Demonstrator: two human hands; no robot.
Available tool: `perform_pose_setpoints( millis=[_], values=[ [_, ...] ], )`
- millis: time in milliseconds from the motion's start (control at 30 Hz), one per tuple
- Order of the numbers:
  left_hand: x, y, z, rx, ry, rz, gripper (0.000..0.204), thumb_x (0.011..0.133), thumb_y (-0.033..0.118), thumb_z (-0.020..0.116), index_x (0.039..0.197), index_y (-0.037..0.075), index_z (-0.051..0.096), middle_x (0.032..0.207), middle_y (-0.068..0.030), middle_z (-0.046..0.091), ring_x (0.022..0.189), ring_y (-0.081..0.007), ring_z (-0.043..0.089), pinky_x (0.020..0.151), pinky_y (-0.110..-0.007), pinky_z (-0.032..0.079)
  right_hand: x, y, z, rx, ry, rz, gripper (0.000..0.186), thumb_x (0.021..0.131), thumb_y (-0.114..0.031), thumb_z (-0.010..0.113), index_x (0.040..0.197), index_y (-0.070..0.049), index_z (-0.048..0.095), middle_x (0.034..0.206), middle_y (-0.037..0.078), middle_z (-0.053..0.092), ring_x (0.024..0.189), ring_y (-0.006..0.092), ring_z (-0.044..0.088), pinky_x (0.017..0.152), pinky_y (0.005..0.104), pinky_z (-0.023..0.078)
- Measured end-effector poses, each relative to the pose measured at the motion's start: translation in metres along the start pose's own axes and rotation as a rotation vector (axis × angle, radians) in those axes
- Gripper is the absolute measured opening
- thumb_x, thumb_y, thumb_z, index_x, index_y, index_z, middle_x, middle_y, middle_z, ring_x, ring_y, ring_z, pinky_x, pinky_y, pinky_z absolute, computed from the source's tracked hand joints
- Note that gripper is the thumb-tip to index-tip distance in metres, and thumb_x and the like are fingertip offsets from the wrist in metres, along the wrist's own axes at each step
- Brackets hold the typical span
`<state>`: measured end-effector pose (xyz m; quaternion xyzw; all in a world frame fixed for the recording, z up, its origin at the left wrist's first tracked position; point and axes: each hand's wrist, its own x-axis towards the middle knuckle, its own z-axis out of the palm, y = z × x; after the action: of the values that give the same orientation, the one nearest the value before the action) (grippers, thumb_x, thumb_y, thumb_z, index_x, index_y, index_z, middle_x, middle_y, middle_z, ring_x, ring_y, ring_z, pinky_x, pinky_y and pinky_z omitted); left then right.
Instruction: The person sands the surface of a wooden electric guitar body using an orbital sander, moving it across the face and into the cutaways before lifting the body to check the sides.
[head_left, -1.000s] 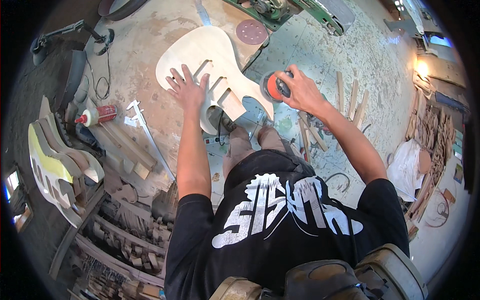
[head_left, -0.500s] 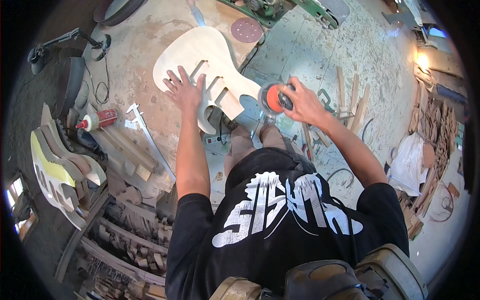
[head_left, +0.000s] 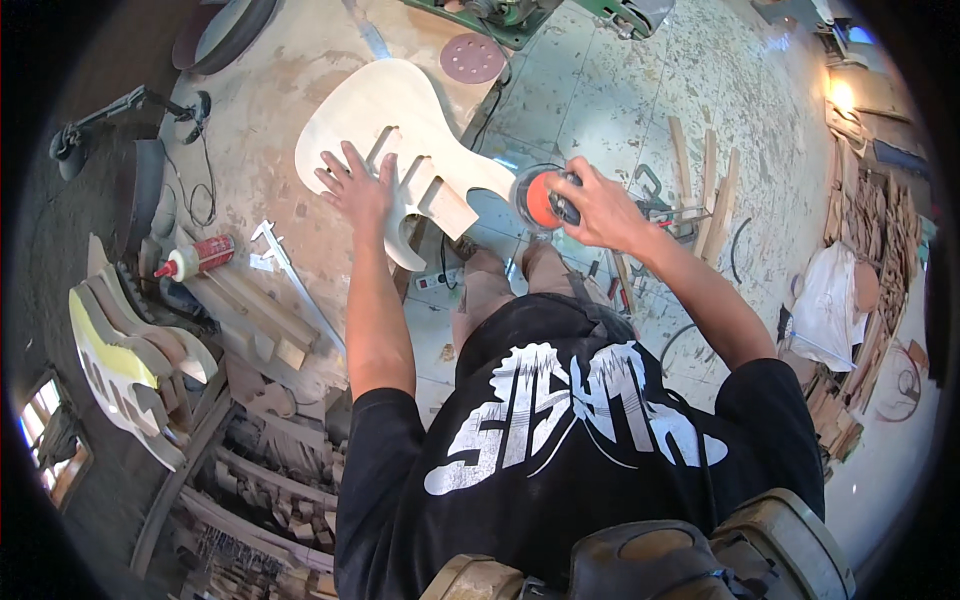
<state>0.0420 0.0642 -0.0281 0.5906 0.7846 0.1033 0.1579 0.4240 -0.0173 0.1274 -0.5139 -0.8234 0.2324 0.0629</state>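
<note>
A pale wooden electric guitar body with cut-out slots lies on the workbench, its horns overhanging the near edge. My left hand rests flat on its face, fingers spread, beside the slots. An orange and black orbital sander is gripped in my right hand. The sander's round pad meets the tip of the body's longer right-hand horn; the exact contact is hidden behind the tool.
A perforated sanding disc lies at the bench's right edge. To the left are a caliper, a red-and-white bottle, a desk lamp and stacked guitar-shaped pieces. Wood strips stand on the right; a green machine is beyond.
The whole view has shifted slightly. My left hand stays flat on the guitar body, and my right hand keeps the sander at the horn tip with little visible movement.
</note>
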Motion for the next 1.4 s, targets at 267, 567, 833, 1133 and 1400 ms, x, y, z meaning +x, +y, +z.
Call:
perform_pose_setpoints(
  millis=[267,567,833,1133,1400],
  values=[
    [0.004,0.000,0.000,0.016,-0.020,-0.003,0.105,0.094,0.081,0.050,0.171,0.016,0.019,0.176,-0.0256,0.003,0.161,-0.0518,-0.004,0.126,-0.071,0.007,-0.003,0.005,0.000,0.030,0.017,-0.039,0.069,0.074,-0.013,0.086,0.135,-0.019,0.056,0.124,0.019,0.050,0.104,0.0434,0.066,0.081,0.0510,0.059],
    [0.005,-0.001,-0.011,0.032,-0.089,-0.025,0.106,0.095,0.078,0.052,0.172,0.017,0.013,0.177,-0.0234,-0.003,0.161,-0.0515,-0.009,0.127,-0.069,0.004,-0.065,0.020,-0.013,0.011,-0.195,-0.102,0.063,0.075,-0.019,0.086,0.131,-0.024,0.058,0.119,0.014,0.051,0.103,0.0391,0.067,0.079,0.0510,0.060],
    [-0.146,0.100,0.012,-0.654,-0.008,-0.130,0.054,0.104,0.041,0.064,0.083,-0.007,0.074,0.080,-0.0216,0.073,0.071,-0.0277,0.068,0.070,-0.047,0.053,-0.154,0.075,-0.021,0.088,0.180,0.619,0.066,0.075,-0.012,0.079,0.136,-0.020,0.056,0.128,0.015,0.055,0.110,0.0452,0.064,0.087,0.0510,0.054],
    [-0.149,0.139,0.074,-1.441,-0.545,-0.620,0.083,0.104,0.067,0.053,0.140,-0.008,0.053,0.127,-0.0193,0.065,0.118,-0.0324,0.063,0.109,-0.050,0.045,-0.222,0.110,0.000,0.296,0.470,0.889,0.077,0.067,-0.014,0.083,0.138,-0.022,0.053,0.127,0.014,0.056,0.116,0.0420,0.064,0.093,0.0503,0.054],
    [-0.122,0.141,-0.041,-1.406,-0.430,-0.520,0.053,0.104,0.057,0.059,0.124,0.009,0.064,0.098,-0.0075,0.072,0.091,-0.0246,0.069,0.087,-0.047,0.057,-0.247,0.152,0.047,0.261,0.533,0.864,0.078,0.066,-0.012,0.081,0.138,-0.019,0.052,0.134,0.016,0.056,0.127,0.0430,0.058,0.103,0.0498,0.049]
  ],
)
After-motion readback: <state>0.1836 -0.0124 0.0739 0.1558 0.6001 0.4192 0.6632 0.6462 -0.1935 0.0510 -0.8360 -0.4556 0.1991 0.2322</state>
